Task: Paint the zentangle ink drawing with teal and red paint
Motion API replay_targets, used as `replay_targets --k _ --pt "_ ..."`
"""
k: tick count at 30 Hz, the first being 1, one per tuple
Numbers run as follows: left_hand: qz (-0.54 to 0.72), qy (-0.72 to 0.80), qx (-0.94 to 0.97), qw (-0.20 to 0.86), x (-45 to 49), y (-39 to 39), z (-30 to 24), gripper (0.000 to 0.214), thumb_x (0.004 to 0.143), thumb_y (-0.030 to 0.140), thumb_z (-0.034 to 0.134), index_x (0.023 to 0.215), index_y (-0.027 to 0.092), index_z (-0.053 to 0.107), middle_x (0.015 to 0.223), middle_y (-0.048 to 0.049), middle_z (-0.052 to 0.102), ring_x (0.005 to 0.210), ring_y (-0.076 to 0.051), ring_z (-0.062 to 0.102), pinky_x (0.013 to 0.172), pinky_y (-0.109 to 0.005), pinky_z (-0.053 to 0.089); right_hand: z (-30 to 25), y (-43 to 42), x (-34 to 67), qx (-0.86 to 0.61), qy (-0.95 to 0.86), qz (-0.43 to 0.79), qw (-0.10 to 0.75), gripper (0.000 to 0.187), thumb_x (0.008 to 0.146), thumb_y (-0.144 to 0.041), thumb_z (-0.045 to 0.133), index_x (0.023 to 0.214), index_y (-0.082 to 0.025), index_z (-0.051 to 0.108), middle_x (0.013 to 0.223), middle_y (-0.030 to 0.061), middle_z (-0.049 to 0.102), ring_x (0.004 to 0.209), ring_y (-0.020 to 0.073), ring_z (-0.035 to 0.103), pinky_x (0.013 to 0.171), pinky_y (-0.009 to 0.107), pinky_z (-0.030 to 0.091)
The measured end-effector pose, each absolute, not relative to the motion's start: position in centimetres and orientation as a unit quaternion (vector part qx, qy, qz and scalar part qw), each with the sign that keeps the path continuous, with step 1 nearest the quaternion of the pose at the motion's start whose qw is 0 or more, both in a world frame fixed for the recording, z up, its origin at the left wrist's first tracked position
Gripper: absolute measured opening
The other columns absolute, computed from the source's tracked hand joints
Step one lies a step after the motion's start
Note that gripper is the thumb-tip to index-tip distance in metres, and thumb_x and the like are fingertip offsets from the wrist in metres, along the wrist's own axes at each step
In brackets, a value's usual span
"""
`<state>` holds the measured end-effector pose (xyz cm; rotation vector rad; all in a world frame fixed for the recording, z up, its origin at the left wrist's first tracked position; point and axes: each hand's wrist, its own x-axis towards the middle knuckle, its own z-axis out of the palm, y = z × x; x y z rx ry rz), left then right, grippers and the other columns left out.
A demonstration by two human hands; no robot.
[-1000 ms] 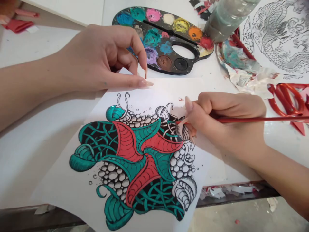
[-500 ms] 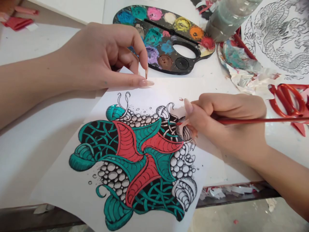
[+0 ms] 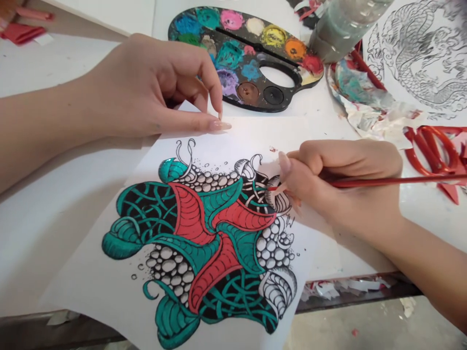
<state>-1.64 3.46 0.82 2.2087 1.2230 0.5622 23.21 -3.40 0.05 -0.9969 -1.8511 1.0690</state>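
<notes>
My left hand [image 3: 156,90] rests at the top edge of a white paper sheet [image 3: 91,287], its long-nailed thumb and fingertip near the edge, holding nothing. The sheet bears an ink zentangle drawing [image 3: 197,233] painted teal and red over black. My right hand [image 3: 339,180] grips a thin red-handled paintbrush [image 3: 386,182], whose tip touches the drawing's upper right among black lines. The fingers hide the bristles. Behind the sheet lies a black paint palette [image 3: 241,38] with many colour wells.
A plastic bottle of cloudy water [image 3: 346,29] stands beyond the palette. Paint-smeared crumpled foil [image 3: 365,102] lies beside it, with a printed dragon outline sheet [image 3: 419,53] at the back right and red-handled scissors [image 3: 434,150] at the right. Scraps lie below the table edge [image 3: 343,289].
The whole view has drifted slightly, with the sheet and palette sitting a little further left. The brush tip and both hands have shifted only slightly.
</notes>
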Motion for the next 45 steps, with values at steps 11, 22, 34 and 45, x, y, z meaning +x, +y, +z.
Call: replay_targets --k 11,22,34,45 --pt "0.213 0.453 0.827 0.256 -1.68 3.39 0.98 0.039 0.082 0.042 0.076 0.094 0.004 0.073 0.07 0.0074 0.067 0.055 0.006 0.037 0.055 -0.013 0.023 0.25 -3.42 23.58 -0.367 -0.743 0.438 0.349 0.049 0.084 0.001 0.063 0.058 -0.018 0.025 0.056 -0.0047 0.026 0.052 0.0059 0.022 0.044 0.025 0.017" --pt "0.201 0.446 0.833 0.259 -2.03 3.97 0.75 0.039 0.081 0.046 0.078 0.087 0.007 0.074 0.064 0.0095 0.059 0.054 0.005 0.031 0.05 -0.012 0.021 0.32 -3.48 22.96 -0.402 -0.715 0.442 0.364 0.048 0.09 -0.005 0.061 0.053 -0.017 0.033 0.049 -0.0053 0.036 0.047 0.0038 0.031 0.04 0.019 0.022" --pt "0.205 0.448 0.83 0.26 -1.89 3.67 0.76 0.038 0.083 0.046 0.076 0.085 0.008 0.075 0.064 0.0096 0.059 0.054 0.004 0.03 0.052 -0.014 0.022 0.45 -3.48 23.12 -0.426 -0.72 0.408 0.366 0.048 0.095 -0.01 0.06 0.052 -0.018 0.041 0.048 -0.0037 0.045 0.046 0.0057 0.04 0.042 0.02 0.031" --pt "0.206 0.455 0.831 0.246 -1.86 3.43 0.9 0.04 0.085 0.045 0.073 0.088 0.006 0.074 0.065 0.0096 0.058 0.054 0.005 0.027 0.052 -0.014 0.019 0.72 -3.34 23.09 -0.403 -0.735 0.42 0.347 0.047 0.088 0.0 0.06 0.053 -0.016 0.033 0.047 -0.0052 0.039 0.045 0.0032 0.032 0.04 0.017 0.025"
